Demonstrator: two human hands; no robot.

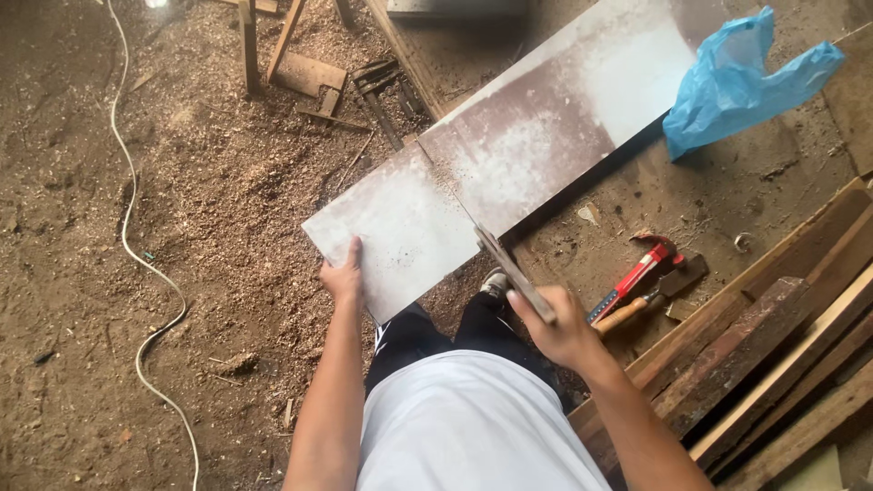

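Note:
A long flat board [536, 136] with a worn white and brown face runs from upper right down to the middle of the head view. My left hand [344, 273] rests flat on its near corner, fingers apart. My right hand [559, 329] grips the handle of a hand saw [509, 264], whose blade lies across the board along a cut line. My dark trousers and a shoe [494, 285] show under the board's near edge.
Sawdust covers the floor at left, where a white cable [127, 227] snakes. A red tool [637, 277] and a hammer [637, 309] lie on the bench at right. Stacked planks [773, 364] sit lower right, a blue plastic bag [737, 82] upper right, wood scraps [309, 73] at top.

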